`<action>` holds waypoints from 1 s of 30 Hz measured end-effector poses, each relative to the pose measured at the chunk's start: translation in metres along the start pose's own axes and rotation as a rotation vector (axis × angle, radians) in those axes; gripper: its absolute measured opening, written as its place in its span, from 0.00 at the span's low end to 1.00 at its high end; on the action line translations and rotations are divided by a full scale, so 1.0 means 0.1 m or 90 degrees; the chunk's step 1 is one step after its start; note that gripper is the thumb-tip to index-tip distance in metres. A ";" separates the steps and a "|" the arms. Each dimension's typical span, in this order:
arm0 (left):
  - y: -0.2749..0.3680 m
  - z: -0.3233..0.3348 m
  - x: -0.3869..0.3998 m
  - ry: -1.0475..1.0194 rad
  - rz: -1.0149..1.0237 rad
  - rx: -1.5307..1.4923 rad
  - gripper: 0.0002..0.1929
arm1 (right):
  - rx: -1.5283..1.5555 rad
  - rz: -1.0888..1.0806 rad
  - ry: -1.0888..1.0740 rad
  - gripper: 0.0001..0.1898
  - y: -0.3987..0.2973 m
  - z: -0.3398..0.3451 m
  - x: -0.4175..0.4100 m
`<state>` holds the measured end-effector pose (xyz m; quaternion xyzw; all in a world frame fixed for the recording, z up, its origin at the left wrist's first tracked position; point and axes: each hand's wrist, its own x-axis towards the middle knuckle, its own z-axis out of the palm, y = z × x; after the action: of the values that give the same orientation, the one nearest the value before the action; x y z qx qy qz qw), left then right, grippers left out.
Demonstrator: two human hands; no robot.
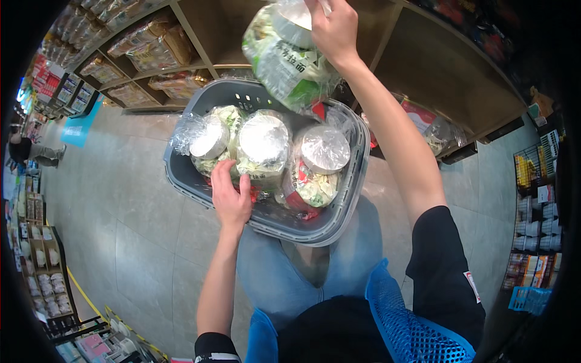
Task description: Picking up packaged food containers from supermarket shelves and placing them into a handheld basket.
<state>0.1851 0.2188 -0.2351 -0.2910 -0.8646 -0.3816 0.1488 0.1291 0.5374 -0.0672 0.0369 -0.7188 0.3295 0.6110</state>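
My right hand (335,34) grips the top of a clear plastic bag of packaged noodles (290,63) with a round silvery container in it. That bag hangs over the far rim of a grey plastic basket (295,236). In the basket stand three more bagged packs: a left pack (210,138), a middle pack (263,140) and a right pack (322,159), each topped by a round silvery container. My left hand (231,193) reaches over the basket's near left side, fingers apart, its fingertips by the left and middle packs. Whether they touch is hard to tell.
Wooden cubby shelving (204,41) rises just beyond the basket, with bagged goods (161,50) in its left cubbies. Red-and-white packs (420,118) lie low at right. Store racks (535,218) line the far right. A person (34,149) is on the tiled floor (140,218) at left.
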 end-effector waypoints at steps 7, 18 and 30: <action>0.04 -0.01 -0.01 -0.039 -0.032 0.042 0.18 | -0.315 -0.117 0.073 0.12 0.84 -0.10 0.04; 0.05 0.00 -0.02 -0.058 -0.039 0.071 0.14 | -0.602 0.095 -0.032 0.13 1.35 -0.23 -0.02; 0.06 0.00 0.00 -0.057 -0.006 0.060 0.12 | -0.559 0.208 -0.049 0.08 1.51 -0.13 0.04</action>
<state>0.1886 0.2217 -0.2318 -0.2965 -0.8887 -0.3279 0.1213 0.0700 0.6631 -0.1280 -0.3265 -0.8087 0.0845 0.4820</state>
